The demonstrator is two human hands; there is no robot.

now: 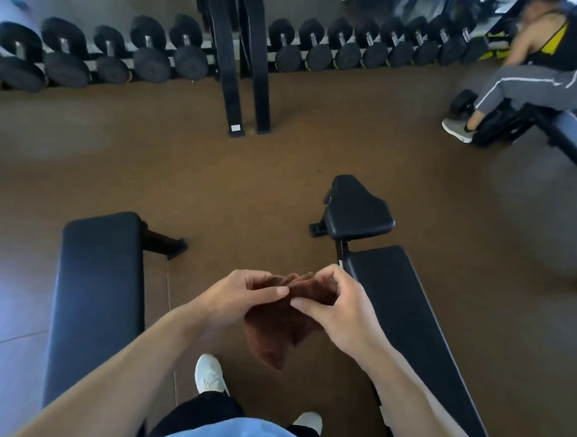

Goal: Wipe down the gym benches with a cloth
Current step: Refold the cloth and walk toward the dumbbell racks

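While both hands pinch its upper edge at chest height, the brown cloth hangs bunched in the air between two benches, touching neither. The left hand grips the cloth's top folds between thumb and fingertips, and the right hand does the same just beside it, the two thumbs almost meeting over the gathered fabric. This looks like the preparing step: the cloth is being folded or spread into a usable pad, and no wiping of either surface is under way. Below the hands, white shoes stand on the brown floor in the gap between the benches. To the left lies the flat bench, its black pad running away from the viewer; to the right is the adjustable bench, with a separate raised seat pad beyond its far end. The next move probably calls for settling the cloth into one hand, leaning to one side, and laying it flat on the nearer pad's far end so strokes can run along its length. Further off, a dumbbell rack lines the wall, and another person sits on a third bench at the far right.
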